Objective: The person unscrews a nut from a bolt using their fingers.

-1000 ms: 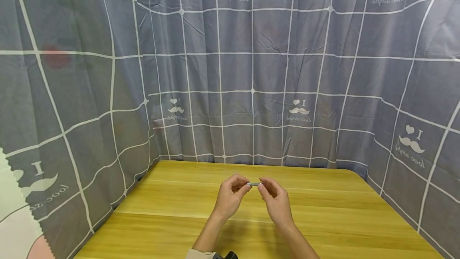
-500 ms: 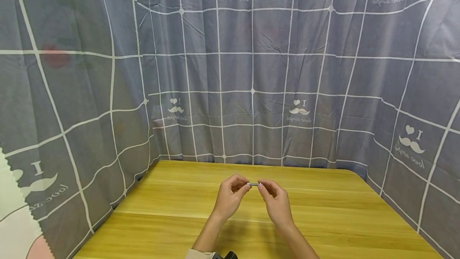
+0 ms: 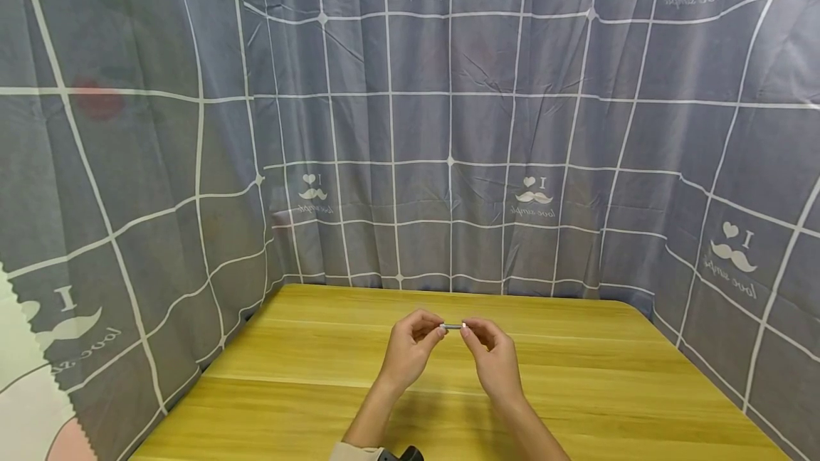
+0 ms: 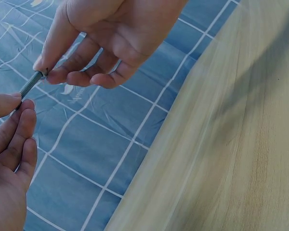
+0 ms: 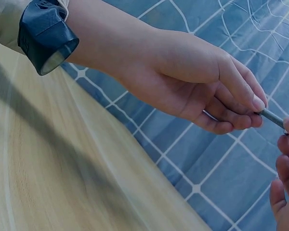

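Note:
A small threaded metal bolt spans the gap between both hands, held level above the table in the head view. My left hand pinches one end between thumb and fingertips. The other end is pinched by my right hand. In the left wrist view, threads show along the bolt, and a wider metal part sits at the right hand's fingertips. The right wrist view shows the bolt's shank between the two thumbs. Fingertips cover both of its ends.
A yellow wood-grain table lies under the hands. Grey curtains with white grid lines surround it at the back and sides. A black device is strapped over the left sleeve.
The right index fingertip shifts slightly at its end of the bolt, dipping and then rising again. The left hand keeps its pinch and stays nearly still.

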### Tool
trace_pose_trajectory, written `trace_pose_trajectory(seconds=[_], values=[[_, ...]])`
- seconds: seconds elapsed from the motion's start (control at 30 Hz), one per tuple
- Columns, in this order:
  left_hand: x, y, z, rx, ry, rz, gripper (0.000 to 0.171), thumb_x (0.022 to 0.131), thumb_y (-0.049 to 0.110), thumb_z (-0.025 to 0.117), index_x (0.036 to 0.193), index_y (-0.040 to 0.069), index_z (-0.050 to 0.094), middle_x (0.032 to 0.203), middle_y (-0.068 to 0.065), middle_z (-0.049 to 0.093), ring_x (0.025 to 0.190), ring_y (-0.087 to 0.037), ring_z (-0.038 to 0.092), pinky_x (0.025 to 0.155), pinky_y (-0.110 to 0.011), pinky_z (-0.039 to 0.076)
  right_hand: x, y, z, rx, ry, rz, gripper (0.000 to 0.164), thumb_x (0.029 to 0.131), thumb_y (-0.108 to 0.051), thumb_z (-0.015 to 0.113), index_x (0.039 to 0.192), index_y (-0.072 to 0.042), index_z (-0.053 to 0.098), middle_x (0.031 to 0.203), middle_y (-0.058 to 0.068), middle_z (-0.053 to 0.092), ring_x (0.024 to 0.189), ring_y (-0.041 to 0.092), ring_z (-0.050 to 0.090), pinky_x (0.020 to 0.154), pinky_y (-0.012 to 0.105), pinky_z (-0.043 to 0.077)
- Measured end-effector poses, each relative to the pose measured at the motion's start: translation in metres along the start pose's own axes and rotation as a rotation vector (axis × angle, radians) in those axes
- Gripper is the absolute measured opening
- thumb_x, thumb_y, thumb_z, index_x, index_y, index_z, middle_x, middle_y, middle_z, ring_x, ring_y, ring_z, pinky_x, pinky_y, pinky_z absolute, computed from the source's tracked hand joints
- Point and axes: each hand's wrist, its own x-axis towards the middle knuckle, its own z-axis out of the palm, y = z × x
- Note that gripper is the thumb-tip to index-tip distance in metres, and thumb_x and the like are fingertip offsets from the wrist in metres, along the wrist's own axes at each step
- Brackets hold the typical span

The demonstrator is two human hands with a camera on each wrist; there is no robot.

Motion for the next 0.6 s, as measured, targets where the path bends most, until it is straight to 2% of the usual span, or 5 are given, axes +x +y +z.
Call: trace_pose_trajectory(seconds=[0.13, 0.23, 0.37, 0.5, 0.6], values=[[0.0000, -0.0005, -0.0001, -0.009, 0.003, 0.005, 0.008, 0.099, 0.002, 0.069, 0.106, -0.001, 0.071, 0.098, -0.010, 0.072, 0.090, -0.020, 0.072, 0.086, -0.031, 0.056, 0.0000, -0.0006, 0.0001, 0.024, -0.004, -0.006, 0.027, 0.102, -0.008, 0.067, 0.128, -0.003, 0.068, 0.119, 0.014, 0.068, 0.107, 0.024, 0.060, 0.089, 0.030, 0.051], [-0.0004, -0.0004, -0.0002, -0.011, 0.000, 0.005, 0.008, 0.099, 0.003, 0.069, 0.106, -0.001, 0.071, 0.098, -0.011, 0.072, 0.090, -0.019, 0.071, 0.086, -0.031, 0.056, -0.0006, -0.0009, 0.0003, 0.016, -0.004, -0.004, 0.031, 0.103, -0.013, 0.067, 0.132, -0.003, 0.066, 0.121, 0.013, 0.067, 0.109, 0.025, 0.060, 0.090, 0.028, 0.051], [-0.0012, 0.0010, -0.0004, -0.007, -0.004, 0.007, 0.009, 0.099, 0.004, 0.070, 0.106, -0.002, 0.071, 0.098, -0.011, 0.072, 0.090, -0.019, 0.071, 0.085, -0.030, 0.056, -0.0010, -0.0001, 0.0007, 0.006, -0.014, -0.005, 0.031, 0.106, -0.019, 0.064, 0.130, 0.000, 0.067, 0.119, 0.011, 0.070, 0.110, 0.024, 0.063, 0.091, 0.025, 0.050], [-0.0011, 0.0005, -0.0006, -0.011, -0.002, 0.016, 0.009, 0.099, 0.003, 0.069, 0.106, -0.003, 0.070, 0.098, -0.013, 0.072, 0.090, -0.020, 0.071, 0.084, -0.030, 0.056, -0.0009, 0.0001, 0.0009, 0.025, -0.023, -0.013, 0.026, 0.105, -0.012, 0.063, 0.129, 0.000, 0.068, 0.122, 0.012, 0.069, 0.112, 0.025, 0.063, 0.092, 0.026, 0.050], [-0.0009, 0.0003, -0.0006, -0.017, -0.003, 0.014, 0.009, 0.099, 0.003, 0.069, 0.106, -0.002, 0.070, 0.098, -0.012, 0.072, 0.090, -0.020, 0.071, 0.084, -0.030, 0.056, -0.0013, 0.0002, 0.0008, 0.038, -0.025, -0.011, 0.030, 0.104, -0.009, 0.064, 0.133, -0.002, 0.065, 0.127, 0.014, 0.066, 0.113, 0.026, 0.061, 0.092, 0.028, 0.050]])
